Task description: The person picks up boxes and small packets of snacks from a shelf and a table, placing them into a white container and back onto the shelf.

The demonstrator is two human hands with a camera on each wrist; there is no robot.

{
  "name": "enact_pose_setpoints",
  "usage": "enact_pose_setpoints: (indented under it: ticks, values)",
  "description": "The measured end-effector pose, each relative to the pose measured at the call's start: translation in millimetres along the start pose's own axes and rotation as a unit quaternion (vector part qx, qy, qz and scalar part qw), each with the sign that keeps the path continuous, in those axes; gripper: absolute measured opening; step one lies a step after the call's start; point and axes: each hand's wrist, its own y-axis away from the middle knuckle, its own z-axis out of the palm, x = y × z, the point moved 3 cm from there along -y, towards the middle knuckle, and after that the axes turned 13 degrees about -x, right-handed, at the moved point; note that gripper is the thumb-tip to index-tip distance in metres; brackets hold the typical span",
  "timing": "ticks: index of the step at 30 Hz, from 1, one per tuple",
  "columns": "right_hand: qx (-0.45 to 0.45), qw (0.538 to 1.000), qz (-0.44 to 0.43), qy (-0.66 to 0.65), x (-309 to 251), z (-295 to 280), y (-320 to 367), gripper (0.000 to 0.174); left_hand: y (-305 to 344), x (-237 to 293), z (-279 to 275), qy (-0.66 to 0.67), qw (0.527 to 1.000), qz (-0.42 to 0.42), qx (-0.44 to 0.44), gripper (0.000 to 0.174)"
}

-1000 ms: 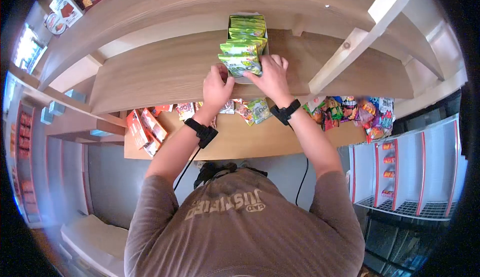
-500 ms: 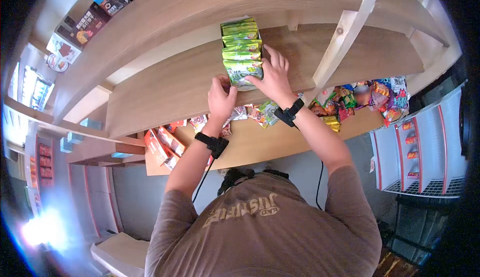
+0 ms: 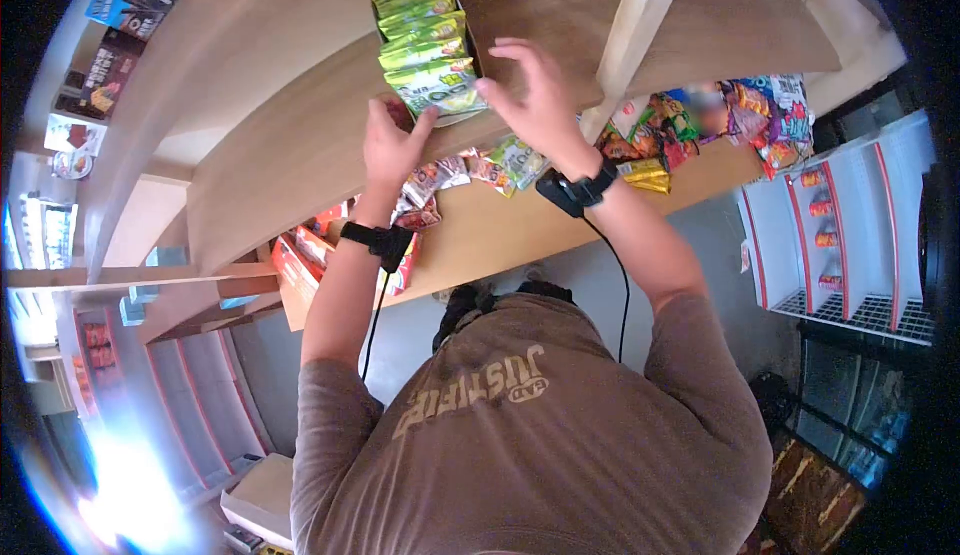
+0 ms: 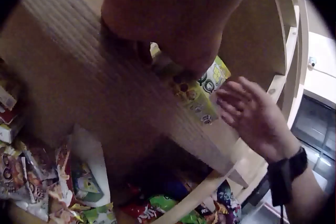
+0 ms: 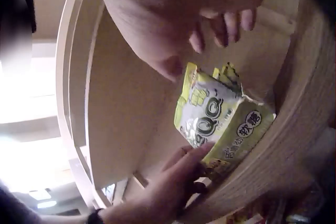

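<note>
Relative to the display box (image 5: 247, 124), my right hand (image 3: 545, 105) now stands farther out: its thumb has shifted from the face of the front packet (image 3: 430, 85) to beside that packet's edge. The box stands on the shelf (image 3: 300, 135), near its front board, with the printed front panel toward me.

Green packets (image 3: 418, 25) stand in a row inside the box, faces forward; this arrangement probably keeps each front readable and within reach. My left hand (image 3: 392, 155) holds the box's front left corner, apparently to steady it. The left grip is narrow, thumb against the front and fingers bent at the side. The right grip is wide and holds nothing; its position suggests clearance from the packets. Whether the right thumb still touches the edge, I cannot tell.

Both forearms rise toward the box from my side of it. The right palm faces the box, fingers spread and slightly bent, thumb extended toward the packets. Below and in front of the box, the tabletop (image 3: 500, 240) carries loose snack packets (image 3: 430, 180).
</note>
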Motion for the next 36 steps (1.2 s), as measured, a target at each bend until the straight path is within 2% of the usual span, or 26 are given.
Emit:
enact_pose_setpoints:
  ticks: [1,2,4,5,7,8,10,11,12,14,15,16,18,21,24,26,30,32,33,34,36]
  values:
    - [0.038,0.997,0.007,-0.069,-0.7,-7.4,13.0,0.028,-1.0,-5.1,2.6,0.04,0.999,0.029,0.018,0.054]
    - [0.035,0.997,0.012,-0.067,0.0,-12.1,32.6,0.028,-0.4,-10.4,5.5,0.079,0.995,0.057,0.036,0.054]
    - [-0.022,0.973,0.158,-0.169,24.0,-6.4,77.5,0.025,1.8,-5.7,4.3,0.065,0.997,0.037,0.028,0.053]
    - [-0.025,0.972,0.162,-0.169,37.7,2.8,93.7,0.025,2.9,-3.5,4.4,0.08,0.996,0.034,0.028,0.054]
    - [-0.16,0.935,0.256,-0.184,74.7,38.3,132.8,0.032,1.6,-3.1,4.4,0.084,0.996,0.015,0.017,0.053]
    - [-0.159,0.935,0.259,-0.184,97.2,52.5,150.7,0.032,2.1,-0.1,3.8,0.084,0.996,0.014,0.015,0.053]
    - [-0.159,0.951,0.264,0.039,150.0,77.4,177.8,0.046,3.5,5.1,2.0,0.089,0.996,0.011,-0.004,0.052]
    - [-0.196,0.937,0.273,0.098,171.4,87.8,185.2,0.072,3.0,5.1,2.8,0.086,0.996,0.01,-0.005,0.052]
    - [-0.196,0.937,0.274,0.094,178.3,97.0,188.4,0.072,3.7,5.1,3.3,0.105,0.994,0.017,0.004,0.052]
    - [-0.237,0.879,0.353,0.216,195.5,111.6,190.2,0.095,1.0,1.1,4.6,0.122,0.992,0.026,0.015,0.052]
    - [-0.252,0.876,0.347,0.222,201.5,116.6,186.4,0.107,1.0,-1.1,5.6,0.117,0.992,0.033,0.02,0.052]
    - [-0.251,0.876,0.346,0.221,205.7,118.5,186.2,0.107,-0.7,-3.2,6.3,0.112,0.992,0.041,0.026,0.052]
    - [-0.313,0.811,0.422,0.258,213.6,124.1,188.2,0.107,1.6,0.8,5.4,0.112,0.993,0.03,0.026,0.052]
    - [-0.339,0.805,0.425,0.237,223.9,128.2,195.9,0.109,3.3,3.4,1.5,0.098,0.995,0.018,0.026,0.052]
    - [-0.316,0.812,0.427,0.241,227.9,131.6,212.7,0.111,1.5,-4.4,4.4,0.089,0.996,0.008,0.028,0.052]
    - [-0.3,0.816,0.412,0.27,225.6,131.1,215.7,0.11,0.4,-5.9,5.8,0.102,0.994,0.012,0.019,0.052]
    - [-0.287,0.83,0.438,0.192,218.3,131.0,226.3,0.104,1.1,-1.5,3.9,0.081,0.996,0.01,0.024,0.052]
    - [-0.343,0.816,0.449,0.12,219.7,131.9,231.6,0.075,-0.2,-6.1,5.5,0.093,0.995,0.007,0.022,0.052]
    - [-0.285,0.88,0.374,0.069,222.2,131.4,240.2,0.051,0.4,-8.2,6.7,0.103,0.994,0.004,0.018,0.052]
    - [-0.289,0.879,0.372,0.072,203.3,117.9,234.5,0.051,2.0,-3.9,4.7,0.107,0.994,0.002,0.021,0.052]
    - [-0.263,0.894,0.346,-0.106,164.7,91.5,221.3,0.041,4.2,4.5,0.7,0.125,0.992,0.001,0.01,0.051]
